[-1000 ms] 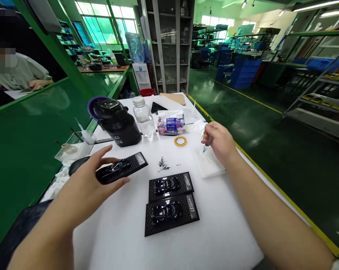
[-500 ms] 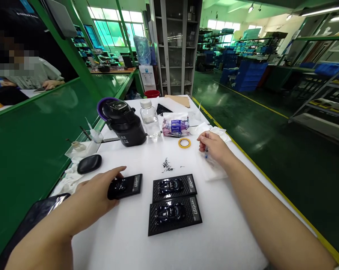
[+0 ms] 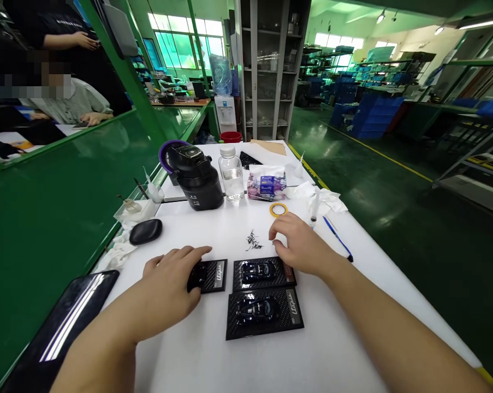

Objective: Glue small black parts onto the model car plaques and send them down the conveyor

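Note:
My left hand [image 3: 172,281] is around a dark model car on a black textured base [image 3: 215,275], its thumb and fingers at opposite edges. The palm hides most of that car. My right hand [image 3: 301,243] has thumb and index nearly together beside a small pile of thin black pieces [image 3: 252,240]; anything between the tips is too small to make out. Below it are two more dark model cars, the farther car [image 3: 257,271] and the nearer car [image 3: 256,310], each on its own base marked "Utopia". The right hand's shadow or reflection tints the farther nameplate reddish.
Yellow tape roll [image 3: 278,210], blue-handled tool [image 3: 338,238] and syringe [image 3: 314,212] lie beyond and right of my right hand. Farther back stand a black jug [image 3: 199,183], clear bottle [image 3: 232,177] and wipes pack [image 3: 266,184]. A black oval case [image 3: 146,232] lies left.
My right hand has moved nearer, from the syringe area to beside the black pieces. The blue-handled tool now shows on the table. My left hand and its car are closer to the other bases.

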`<state>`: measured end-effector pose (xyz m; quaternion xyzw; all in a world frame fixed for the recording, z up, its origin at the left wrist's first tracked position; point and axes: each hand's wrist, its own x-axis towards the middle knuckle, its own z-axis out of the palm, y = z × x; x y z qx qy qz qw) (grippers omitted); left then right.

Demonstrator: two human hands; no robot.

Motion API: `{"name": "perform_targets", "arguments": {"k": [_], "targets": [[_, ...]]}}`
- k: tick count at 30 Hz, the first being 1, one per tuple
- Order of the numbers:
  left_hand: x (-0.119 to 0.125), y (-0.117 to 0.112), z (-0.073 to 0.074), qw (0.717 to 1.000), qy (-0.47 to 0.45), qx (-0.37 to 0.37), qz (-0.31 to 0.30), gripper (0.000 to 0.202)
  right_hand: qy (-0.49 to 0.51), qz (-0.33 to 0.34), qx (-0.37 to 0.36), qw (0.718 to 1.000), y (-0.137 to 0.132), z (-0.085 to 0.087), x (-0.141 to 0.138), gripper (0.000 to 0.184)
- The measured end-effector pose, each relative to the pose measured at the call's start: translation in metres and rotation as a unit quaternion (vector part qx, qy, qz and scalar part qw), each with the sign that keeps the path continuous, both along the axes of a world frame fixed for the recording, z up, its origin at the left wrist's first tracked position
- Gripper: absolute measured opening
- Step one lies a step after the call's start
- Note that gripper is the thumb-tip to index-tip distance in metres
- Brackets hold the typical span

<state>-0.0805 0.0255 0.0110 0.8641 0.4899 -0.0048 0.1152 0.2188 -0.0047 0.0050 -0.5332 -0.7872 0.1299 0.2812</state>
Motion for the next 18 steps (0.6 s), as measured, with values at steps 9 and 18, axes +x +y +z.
{"name": "perform_targets", "arguments": {"k": [9, 18], "targets": [[0.014, -0.002, 0.006, 0.997, -0.069, 0.016, 0.030, 0.055, -0.022, -0.054, -0.117, 0.991, 0.017, -0.020, -0.003, 0.019], [0.074, -0.034, 0.008, 0.922, -0.356, 0.153, -0.005, 0.010, 0.472, -0.027, -0.159, 0.867, -0.016, 0.001, -0.043, 0.020]]}}
